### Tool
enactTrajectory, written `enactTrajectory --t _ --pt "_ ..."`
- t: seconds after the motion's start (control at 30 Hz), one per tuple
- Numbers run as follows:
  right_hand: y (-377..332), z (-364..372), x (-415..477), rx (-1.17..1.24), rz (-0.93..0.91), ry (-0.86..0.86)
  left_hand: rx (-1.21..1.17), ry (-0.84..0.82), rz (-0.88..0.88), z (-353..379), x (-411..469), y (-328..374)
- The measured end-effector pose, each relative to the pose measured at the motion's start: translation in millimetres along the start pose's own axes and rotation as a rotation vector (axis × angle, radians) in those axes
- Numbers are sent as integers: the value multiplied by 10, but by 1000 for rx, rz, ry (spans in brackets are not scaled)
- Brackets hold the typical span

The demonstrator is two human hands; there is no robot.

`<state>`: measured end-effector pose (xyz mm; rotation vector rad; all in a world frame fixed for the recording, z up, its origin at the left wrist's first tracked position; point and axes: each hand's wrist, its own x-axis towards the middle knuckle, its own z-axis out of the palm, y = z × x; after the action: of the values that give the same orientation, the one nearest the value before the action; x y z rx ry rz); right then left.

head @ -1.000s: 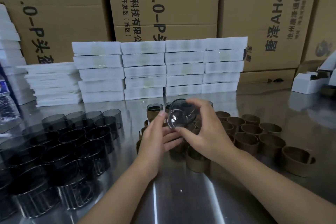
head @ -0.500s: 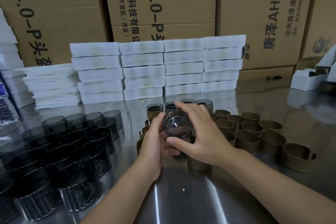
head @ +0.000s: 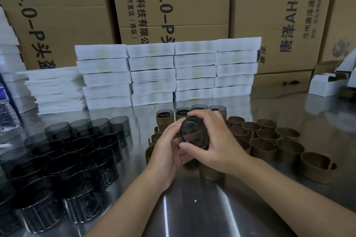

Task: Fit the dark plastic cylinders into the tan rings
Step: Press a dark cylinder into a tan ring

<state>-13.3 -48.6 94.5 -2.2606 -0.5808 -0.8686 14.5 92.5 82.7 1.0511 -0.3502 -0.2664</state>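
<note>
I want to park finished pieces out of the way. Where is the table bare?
Bare steel table nearest you, between the dark cylinders and the tan rings; a strip between the cylinders and the finished row; more behind the rings on the right. Crowded around the left hand and right hand.

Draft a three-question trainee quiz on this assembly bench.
1. True or false: the loose cylinders stand on the person's right.
2. The right hand grips: A) a dark cylinder, B) a white box, C) a bottle.
3. How many filled rings show in the row beyond the hands?
Key: 1 false; 2 A; 3 four.
</note>
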Motion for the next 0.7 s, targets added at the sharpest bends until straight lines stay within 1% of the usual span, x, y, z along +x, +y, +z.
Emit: enactTrajectory --t 0.2,0.47,0.7 --pt "-19 -5 6 27 33 7 -30 -24 -42 12 -5 15" --pt "-25 1 11 36 42 77 -56 -93 -75 21 -33 25" --pt "-26 1 -2 37 72 88 -25 -125 -92 24 -36 24"
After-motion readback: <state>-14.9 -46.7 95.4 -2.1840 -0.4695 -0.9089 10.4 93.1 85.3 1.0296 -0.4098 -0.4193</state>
